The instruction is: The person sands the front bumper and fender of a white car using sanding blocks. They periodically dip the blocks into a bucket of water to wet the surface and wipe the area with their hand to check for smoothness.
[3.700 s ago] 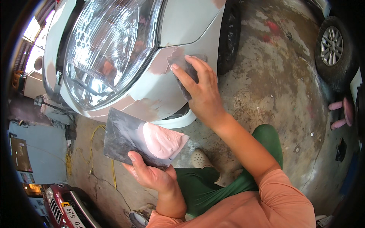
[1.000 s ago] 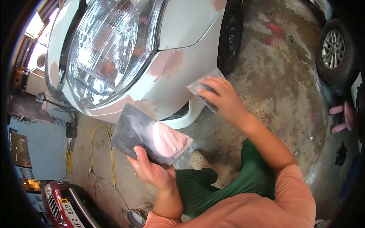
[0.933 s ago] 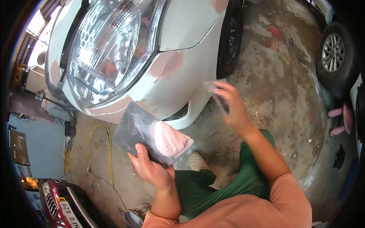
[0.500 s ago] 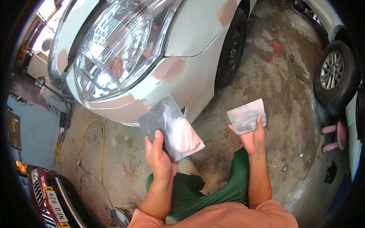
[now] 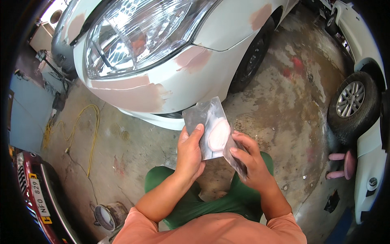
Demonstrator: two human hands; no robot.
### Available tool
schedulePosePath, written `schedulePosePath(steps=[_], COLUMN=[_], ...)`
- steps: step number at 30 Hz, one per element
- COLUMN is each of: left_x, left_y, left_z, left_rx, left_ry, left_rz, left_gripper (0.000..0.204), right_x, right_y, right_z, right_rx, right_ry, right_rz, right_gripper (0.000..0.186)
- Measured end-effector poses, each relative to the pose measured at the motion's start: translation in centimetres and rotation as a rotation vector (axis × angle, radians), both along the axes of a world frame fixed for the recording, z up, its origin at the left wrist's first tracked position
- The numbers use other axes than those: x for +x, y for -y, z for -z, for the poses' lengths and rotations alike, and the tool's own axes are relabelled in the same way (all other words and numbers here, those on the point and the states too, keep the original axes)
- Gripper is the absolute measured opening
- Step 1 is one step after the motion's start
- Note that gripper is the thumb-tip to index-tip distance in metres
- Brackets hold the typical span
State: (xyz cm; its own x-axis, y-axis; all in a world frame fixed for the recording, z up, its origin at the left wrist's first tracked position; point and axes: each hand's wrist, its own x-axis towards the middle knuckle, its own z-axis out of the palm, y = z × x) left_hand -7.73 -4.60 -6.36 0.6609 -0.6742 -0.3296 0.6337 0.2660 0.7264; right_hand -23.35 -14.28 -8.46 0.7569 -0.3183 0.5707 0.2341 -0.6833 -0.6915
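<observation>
My left hand grips a flat grey metal plate, thumb on top. On the plate sits a mound of pale pink body filler. My right hand is closed on a thin metal spreader, tilted steeply with its edge against the right side of the filler. Just beyond my hands is the front bumper of a white car, with dull pink filler patches below the headlight and beside it.
A yellow cord loops across the concrete floor at left. A paint-stained bucket stands at lower left, near a dark red car front. At right are another white vehicle's wheel and a pink stool on its side.
My hands have come together. The right hand has brought its spreader left and turned it against the filler on the plate; the left hand has shifted right. The view has moved slightly.
</observation>
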Motion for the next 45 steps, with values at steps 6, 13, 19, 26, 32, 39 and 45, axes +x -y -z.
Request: schedulePosePath(steps=[6,13,19,26,32,39,45], left_x=[0.8,1.0,0.8,0.7,2.0,5.5,5.5], left_y=[-0.4,-0.4,-0.7,-1.1,-2.5,-5.3,-5.2], left_z=[-1.6,-0.2,-0.5,-0.8,-1.9,-3.7,-3.7], left_rx=[-0.048,-0.057,-0.088,-0.078,-0.066,-0.176,-0.187], left_ry=[0.042,0.303,0.401,0.437,0.454,0.503,0.551], left_rz=[-0.028,-0.194,-0.250,-0.233,-0.484,-0.659,-0.656], left_gripper=[0.038,0.036,0.034,0.033,0.039,0.041,0.040], right_x=[-5.4,-5.0,-3.8,-2.6,-2.7,2.8,12.0], right_y=[5.0,2.5,2.2,2.2,3.2,0.7,1.0], right_z=[3.0,-4.5,-4.6,-4.8,-3.1,0.9,2.8], right_rx=[-0.293,-0.863,-0.849,-0.845,-0.573,0.890,-0.110], right_ry=[-0.400,-0.220,-0.281,-0.284,-0.192,0.205,0.243], right_rz=[0.292,0.174,0.068,0.019,0.038,-0.074,0.412], right_gripper=[0.053,0.036,0.033,0.031,0.037,0.060,0.061])
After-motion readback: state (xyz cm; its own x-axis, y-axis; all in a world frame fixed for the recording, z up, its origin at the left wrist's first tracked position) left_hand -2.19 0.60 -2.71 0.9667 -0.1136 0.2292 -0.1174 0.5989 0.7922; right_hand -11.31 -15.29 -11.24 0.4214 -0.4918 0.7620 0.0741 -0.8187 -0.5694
